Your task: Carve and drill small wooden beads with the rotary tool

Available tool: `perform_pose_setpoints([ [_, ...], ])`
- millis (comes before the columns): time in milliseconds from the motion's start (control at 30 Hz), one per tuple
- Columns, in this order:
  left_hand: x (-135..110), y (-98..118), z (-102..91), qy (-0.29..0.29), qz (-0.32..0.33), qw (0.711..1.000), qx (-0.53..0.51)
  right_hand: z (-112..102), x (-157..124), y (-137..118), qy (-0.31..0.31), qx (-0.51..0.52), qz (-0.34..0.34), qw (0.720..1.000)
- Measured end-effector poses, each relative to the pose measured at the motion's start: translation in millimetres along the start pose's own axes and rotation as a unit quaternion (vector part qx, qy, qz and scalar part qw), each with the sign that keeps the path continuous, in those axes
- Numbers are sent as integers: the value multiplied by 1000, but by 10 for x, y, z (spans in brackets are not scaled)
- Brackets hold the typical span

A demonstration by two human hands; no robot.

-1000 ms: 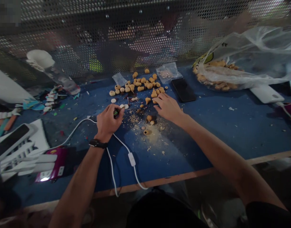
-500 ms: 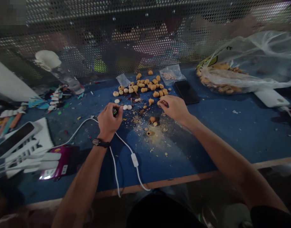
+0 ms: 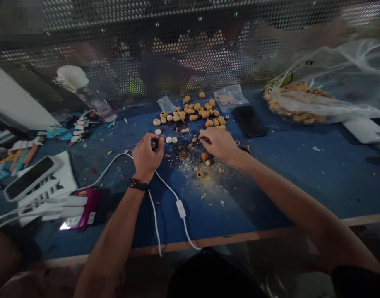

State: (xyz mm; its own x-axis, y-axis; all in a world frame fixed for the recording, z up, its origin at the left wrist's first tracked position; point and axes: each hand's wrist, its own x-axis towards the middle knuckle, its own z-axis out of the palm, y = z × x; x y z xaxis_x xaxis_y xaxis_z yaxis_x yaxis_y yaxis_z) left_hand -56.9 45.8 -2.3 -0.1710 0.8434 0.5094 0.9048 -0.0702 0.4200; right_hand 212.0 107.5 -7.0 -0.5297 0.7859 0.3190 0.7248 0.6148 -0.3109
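Wooden beads (image 3: 209,123) on a blue workbench (image 3: 304,186)

Left hand (image 3: 147,155) sits just left of centre, its fingers clamped around a small dark tool (image 3: 154,145), so hidden by the grip that its exact kind cannot be told. Two pale beads (image 3: 171,140) lie just beside it at its 2 o'clock. Right hand (image 3: 219,144) rests low with its fingers together and curled, their tips at the edge of the tan cluster that spreads toward its 11 o'clock; whether they pinch anything, I cannot tell. A hollow bead (image 3: 201,174) lies at its 7 o'clock, near a drift of sawdust (image 3: 183,154) between the hands.

These pieces look light, hard and round — likely to roll at a nudge, so best taken between fingertip and thumb across the widest part.

White cable (image 3: 153,215) with an inline switch (image 3: 181,208) runs from beneath the left hand toward 6 o'clock. Black phone (image 3: 250,121) lies at the right hand's 2 o'clock, near a small resealable bag (image 3: 230,97) at 1 o'clock, and a clear plastic bag (image 3: 329,82) covers more pieces farther out at 2 o'clock
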Motion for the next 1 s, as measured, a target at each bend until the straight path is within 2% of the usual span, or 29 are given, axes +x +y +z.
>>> perform_pose_setpoints([
  [133,-9,-4,10,-1,-5,1000,3,85,329,-102,-7,-10,-14,1000],
  [333,-17,-31,28,-7,-5,1000,-2,280,986,-232,-45,15,29,998],
  [433,-23,-23,22,-13,-10,1000,-7,377,1147,-235,-52,16,33,998],
  [667,-28,11,9,-12,-12,1000,-7,436,1116,-177,-58,30,20,998],
  [867,-21,-14,21,-15,-12,1000,-13,366,1035,-68,-63,53,13,996],
  [1000,-16,-19,20,-12,-8,1000,-7,290,980,84,-33,80,10,996],
])
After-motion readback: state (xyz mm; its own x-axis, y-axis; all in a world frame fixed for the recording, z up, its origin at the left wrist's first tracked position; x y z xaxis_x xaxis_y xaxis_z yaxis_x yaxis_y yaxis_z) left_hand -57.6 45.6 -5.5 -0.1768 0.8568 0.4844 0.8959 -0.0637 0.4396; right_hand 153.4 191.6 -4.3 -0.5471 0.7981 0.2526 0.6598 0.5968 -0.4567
